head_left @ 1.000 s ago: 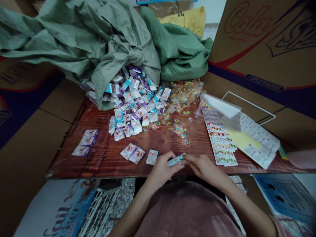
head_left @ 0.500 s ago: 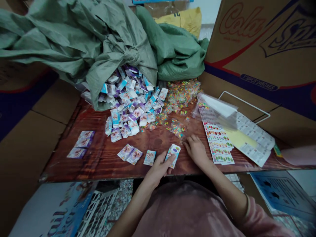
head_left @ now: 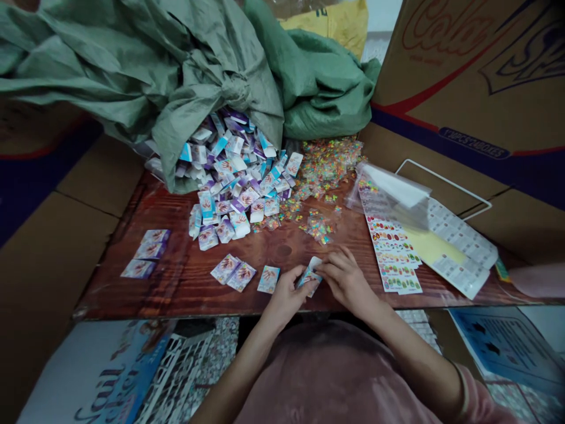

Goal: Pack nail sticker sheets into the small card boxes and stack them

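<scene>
My left hand (head_left: 286, 296) grips a small cardboard box (head_left: 311, 275) with a hand picture on it, above the table's front edge. The fingers of my right hand (head_left: 346, 279) are pinched together against the box's upper end; what lies between them is hidden. Left of my left hand, one flat box (head_left: 268, 279) lies alone, then a pair of overlapping boxes (head_left: 233, 272). Beyond my hands are small clear packets (head_left: 318, 227) with bright bits inside. Several purple and blue boxes (head_left: 238, 194) spill in a heap from a grey-green sack (head_left: 220, 65).
Sticker sheets (head_left: 391, 253) and a clear plastic sleeve (head_left: 388, 191) lie at the right. More boxes (head_left: 148, 252) rest at the left of the wooden table (head_left: 185, 294). Large cartons (head_left: 445, 76) stand on both sides, with a second green sack (head_left: 326, 88) behind.
My right hand has moved from the table beside the packets to the upper end of the box. The box has turned in my left hand. The view has shifted slightly.
</scene>
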Demonstrator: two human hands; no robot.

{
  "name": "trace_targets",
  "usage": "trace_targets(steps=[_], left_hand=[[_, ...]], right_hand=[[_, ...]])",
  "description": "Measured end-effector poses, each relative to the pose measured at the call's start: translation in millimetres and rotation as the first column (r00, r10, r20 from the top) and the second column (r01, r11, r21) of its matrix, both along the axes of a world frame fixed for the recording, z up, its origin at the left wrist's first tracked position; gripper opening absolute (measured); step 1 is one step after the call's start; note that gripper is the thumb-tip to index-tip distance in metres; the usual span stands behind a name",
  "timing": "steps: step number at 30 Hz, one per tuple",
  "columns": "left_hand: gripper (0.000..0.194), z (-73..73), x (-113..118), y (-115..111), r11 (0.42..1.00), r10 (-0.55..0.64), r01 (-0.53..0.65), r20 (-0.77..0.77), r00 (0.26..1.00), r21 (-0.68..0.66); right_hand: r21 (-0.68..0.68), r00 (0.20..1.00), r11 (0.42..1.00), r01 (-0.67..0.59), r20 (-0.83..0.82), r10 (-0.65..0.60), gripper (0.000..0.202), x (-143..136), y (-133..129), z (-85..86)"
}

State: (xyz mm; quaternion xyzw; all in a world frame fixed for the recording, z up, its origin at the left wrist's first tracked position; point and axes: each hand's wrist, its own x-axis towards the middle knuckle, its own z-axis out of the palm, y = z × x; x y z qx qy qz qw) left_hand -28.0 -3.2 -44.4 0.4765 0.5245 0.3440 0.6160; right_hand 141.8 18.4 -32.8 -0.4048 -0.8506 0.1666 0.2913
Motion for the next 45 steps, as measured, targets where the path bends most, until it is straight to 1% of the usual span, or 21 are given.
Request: trace_targets(steps=[3, 4, 7, 10, 13, 15, 20, 24, 26, 28, 30, 32, 33, 35, 37, 38, 39, 41, 42, 43, 45], left_hand=[[0.028, -2.0, 1, 0, 1.000, 0.004, -0.004, -0.005, 1.000, 0.011], [0.028, -2.5, 2, 1, 1.000, 0.005, -0.005, -0.007, 1.000, 0.014], [0.026, -3.6, 5, 3, 0.999, 0.003, -0.003, -0.014, 1.000, 0.041], [0.023, -4.0, 8, 6, 0.996, 0.003, 0.000, -0.027, 1.000, 0.093], [0.023, -3.0, 11, 8, 0.994, -0.009, 0.012, -0.028, 1.000, 0.111], [0.022, -1.5, 12, 10, 0.993, -0.014, 0.017, -0.025, 1.000, 0.113], [0.025, 3.4, 15, 10, 0.994, 0.000, 0.003, -0.022, 1.000, 0.109], [0.040, 8.2, 16, 7, 0.998, 0.071, -0.071, 0.018, 0.997, 0.001], [0.049, 10.2, 18, 6, 0.993, 0.098, -0.095, 0.038, 0.994, -0.075], [0.050, 11.6, 19, 6, 0.990, 0.103, -0.096, 0.058, 0.993, -0.107], [0.046, 12.3, 21, 6, 0.987, 0.116, -0.106, 0.085, 0.990, -0.120], [0.041, 12.4, 22, 8, 0.981, 0.151, -0.136, 0.106, 0.983, -0.137], [0.039, 12.4, 22, 8, 0.980, 0.161, -0.146, 0.107, 0.981, -0.136], [0.036, 12.1, 23, 9, 0.981, 0.163, -0.153, 0.083, 0.983, -0.116], [0.035, 11.7, 24, 9, 0.985, 0.152, -0.148, 0.041, 0.988, -0.084], [0.036, 11.5, 24, 9, 0.986, 0.153, -0.151, 0.023, 0.988, -0.073], [0.037, 11.3, 24, 9, 0.985, 0.160, -0.159, 0.012, 0.987, -0.072], [0.038, 10.9, 24, 8, 0.979, 0.187, -0.184, 0.024, 0.982, -0.087], [0.039, 10.9, 24, 7, 0.975, 0.202, -0.197, 0.047, 0.978, -0.100], [0.039, 10.8, 24, 7, 0.972, 0.217, -0.208, 0.075, 0.973, -0.112], [0.040, 10.8, 23, 6, 0.969, 0.229, -0.214, 0.129, 0.965, -0.121]], right_hand=[[-0.081, 0.996, 0.993, -0.090, -0.010, 0.090, 0.021, 2, 2, 3.2], [-0.110, 0.995, 0.990, -0.083, -0.065, 0.076, 0.019, 1, 3, 3.4], [-0.151, 0.968, 0.987, 0.045, -0.239, -0.081, 0.019, 0, 2, 0.6], [-0.055, 0.964, 0.990, 0.134, -0.224, -0.143, 0.030, -2, -3, -4.7], [0.055, 0.976, 0.989, 0.137, -0.180, -0.125, 0.039, -3, -8, -6.7], [0.064, 0.975, 0.989, 0.136, -0.186, -0.122, 0.045, -2, -9, -5.8], [-0.068, 0.948, 0.996, 0.051, -0.312, -0.070, 0.054, 1, -5, -1.6], [-0.300, 0.891, 0.954, 0.026, -0.425, -0.158, 0.059, 4, 0, 1.4], [-0.314, 0.887, 0.950, 0.004, -0.438, -0.148, 0.056, 4, 0, 2.8], [-0.270, 0.895, 0.963, -0.003, -0.431, -0.118, 0.047, 2, -1, 3.4], [-0.269, 0.861, 0.962, 0.044, -0.478, -0.173, 0.043, 0, -2, 2.6], [-0.377, 0.748, 0.921, 0.094, -0.584, -0.316, 0.052, 0, -1, 0.6], [-0.469, 0.681, 0.881, 0.065, -0.625, -0.382, 0.057, 0, 0, -0.7], [-0.658, 0.613, 0.741, -0.130, -0.641, -0.462, 0.058, 2, 4, -3.4], [-0.765, 0.627, 0.554, -0.328, -0.615, -0.478, 0.044, 4, 6, -5.6], [-0.780, 0.636, 0.515, -0.356, -0.606, -0.477, 0.038, 5, 6, -6.3], [-0.774, 0.644, 0.542, -0.327, -0.603, -0.471, 0.033, 5, 5, -6.5], [-0.675, 0.686, 0.720, -0.160, -0.601, -0.410, 0.024, 5, 1, -5.3], [-0.583, 0.727, 0.810, -0.072, -0.586, -0.357, 0.020, 4, -1, -4.0], [-0.486, 0.770, 0.874, -0.009, -0.561, -0.304, 0.019, 4, -3, -2.5], [-0.380, 0.825, 0.925, 0.033, -0.512, -0.240, 0.018, 3, -6, 0.4]])
